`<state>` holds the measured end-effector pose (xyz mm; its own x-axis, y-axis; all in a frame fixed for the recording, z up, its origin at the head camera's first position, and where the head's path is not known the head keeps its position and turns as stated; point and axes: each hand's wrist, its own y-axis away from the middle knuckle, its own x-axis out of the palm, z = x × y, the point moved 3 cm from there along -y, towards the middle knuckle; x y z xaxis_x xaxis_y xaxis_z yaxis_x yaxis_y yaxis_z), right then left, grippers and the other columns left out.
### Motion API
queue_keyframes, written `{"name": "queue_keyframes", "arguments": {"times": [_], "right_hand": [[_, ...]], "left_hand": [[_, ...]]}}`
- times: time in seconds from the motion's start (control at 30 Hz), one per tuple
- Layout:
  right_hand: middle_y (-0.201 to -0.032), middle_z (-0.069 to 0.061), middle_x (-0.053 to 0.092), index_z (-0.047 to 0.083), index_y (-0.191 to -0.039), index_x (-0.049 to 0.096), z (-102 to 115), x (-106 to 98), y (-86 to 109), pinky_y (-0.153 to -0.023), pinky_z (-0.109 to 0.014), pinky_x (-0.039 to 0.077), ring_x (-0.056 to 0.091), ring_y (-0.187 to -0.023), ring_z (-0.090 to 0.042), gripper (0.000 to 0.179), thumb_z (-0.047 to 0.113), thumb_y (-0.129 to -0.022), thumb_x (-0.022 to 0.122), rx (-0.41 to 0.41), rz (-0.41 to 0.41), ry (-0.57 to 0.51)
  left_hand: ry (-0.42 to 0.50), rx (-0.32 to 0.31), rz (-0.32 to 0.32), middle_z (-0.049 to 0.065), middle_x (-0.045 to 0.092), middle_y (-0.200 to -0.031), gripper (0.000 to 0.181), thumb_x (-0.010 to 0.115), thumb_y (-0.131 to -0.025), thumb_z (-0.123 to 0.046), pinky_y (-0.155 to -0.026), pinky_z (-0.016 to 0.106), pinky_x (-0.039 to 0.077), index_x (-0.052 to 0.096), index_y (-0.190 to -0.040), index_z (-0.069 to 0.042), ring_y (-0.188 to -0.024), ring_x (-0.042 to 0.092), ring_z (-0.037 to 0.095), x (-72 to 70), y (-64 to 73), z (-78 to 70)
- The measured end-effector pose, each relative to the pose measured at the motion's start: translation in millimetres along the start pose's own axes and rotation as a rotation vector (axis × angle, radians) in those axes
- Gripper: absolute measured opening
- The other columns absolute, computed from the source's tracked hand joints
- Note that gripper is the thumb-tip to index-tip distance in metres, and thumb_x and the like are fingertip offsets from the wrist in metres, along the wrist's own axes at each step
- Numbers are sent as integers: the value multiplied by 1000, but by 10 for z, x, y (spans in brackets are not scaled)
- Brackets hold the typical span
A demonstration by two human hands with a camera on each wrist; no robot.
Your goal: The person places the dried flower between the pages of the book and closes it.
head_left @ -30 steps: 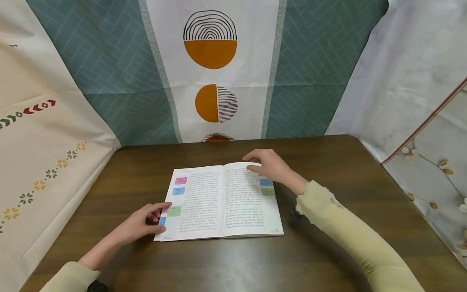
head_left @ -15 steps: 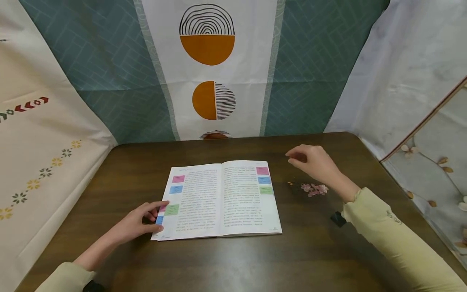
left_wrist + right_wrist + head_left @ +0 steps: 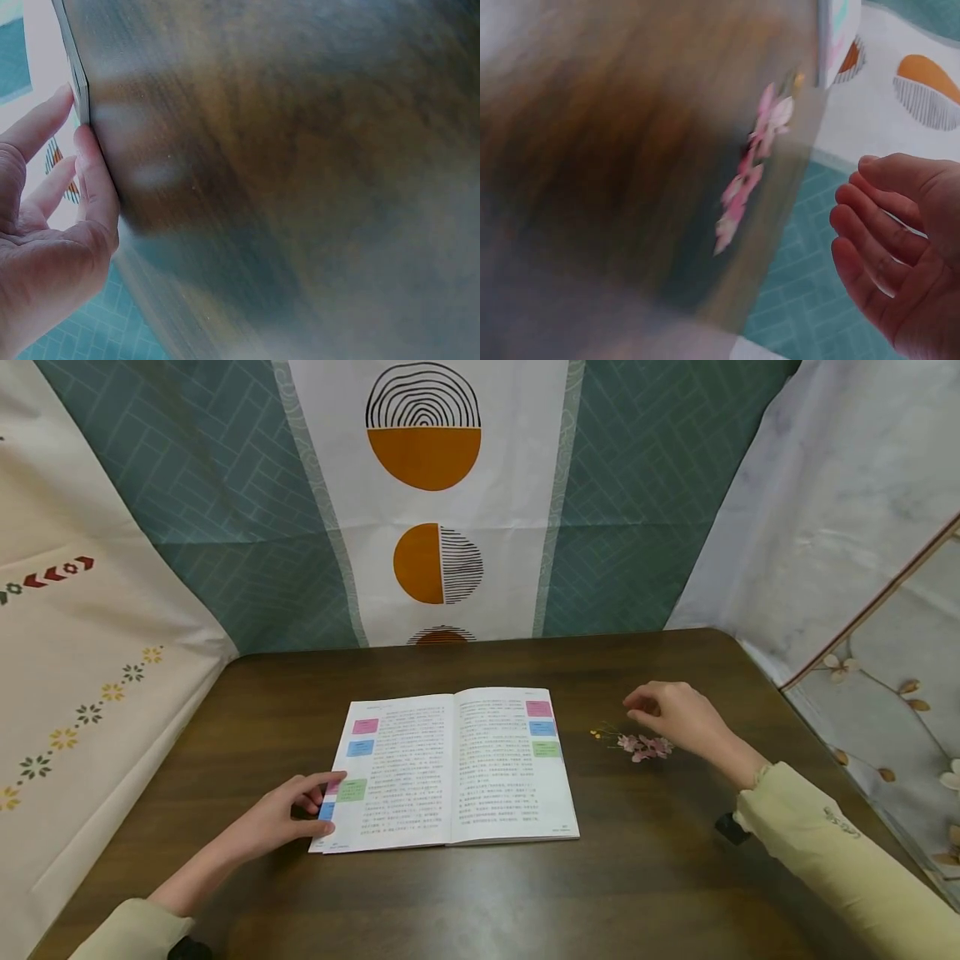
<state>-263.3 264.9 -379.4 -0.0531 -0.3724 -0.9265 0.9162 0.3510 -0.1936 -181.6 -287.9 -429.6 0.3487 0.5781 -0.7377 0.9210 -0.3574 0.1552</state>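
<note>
An open book [image 3: 495, 768] with printed pages and pink, blue and green notes on both outer margins lies on the table. My left hand [image 3: 281, 818] rests at its left edge, index fingertip and thumb tip touching the page margin. In the left wrist view, the fingertips [image 3: 84, 142] meet the book's edge [image 3: 75, 67]. Beside the book, to its right, lies a sprig of pink flowers [image 3: 642, 747] with small yellow buds. Over the table just behind the sprig hangs my right hand [image 3: 686, 718], loosely curled and holding nothing. The right wrist view shows it apart from the flowers [image 3: 742, 180].
The brown wooden table [image 3: 480, 902] ends at a far edge against a patterned teal and white cloth [image 3: 630, 527]. Cream cloth [image 3: 90, 652] hangs on the left, and pale floral cloth [image 3: 862, 527] on the right.
My right hand has moved from above the book's right page rightward, then a little further right and nearer, by the flower sprig, now uncovered. The left hand stays on the book's edge.
</note>
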Motion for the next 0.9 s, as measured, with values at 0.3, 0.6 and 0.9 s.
{"name": "queue_keyframes", "arguments": {"times": [0.3, 0.6, 0.9], "right_hand": [[-91, -7, 73, 6, -105, 74, -142, 49, 88, -65, -36, 53, 66, -74, -14, 17, 15, -91, 70, 30, 61, 2], [-83, 2, 69, 13, -94, 76, -167, 126, 103, -59, -28, 46, 56, -61, -2, 7, 14, -88, 73, -12, 103, 21], [-89, -1, 72, 17, -87, 79, -196, 197, 96, -58, -31, 49, 62, -69, -9, 5, 17, -82, 79, -34, 113, 72]], "left_hand": [[4, 4, -1, 7, 51, -102, 69, 81, -81, -24, -76, 22, 43, 52, -142, -10, -91, 50, 15, -12, -6, -5], [4, 8, -9, 6, 51, -101, 68, 81, -81, -26, -75, 22, 42, 53, -141, -10, -90, 49, 13, -9, 15, -15], [14, 11, -3, 6, 51, -102, 68, 81, -81, -26, -75, 22, 42, 53, -141, -9, -90, 49, 14, -4, 19, -22]]}}
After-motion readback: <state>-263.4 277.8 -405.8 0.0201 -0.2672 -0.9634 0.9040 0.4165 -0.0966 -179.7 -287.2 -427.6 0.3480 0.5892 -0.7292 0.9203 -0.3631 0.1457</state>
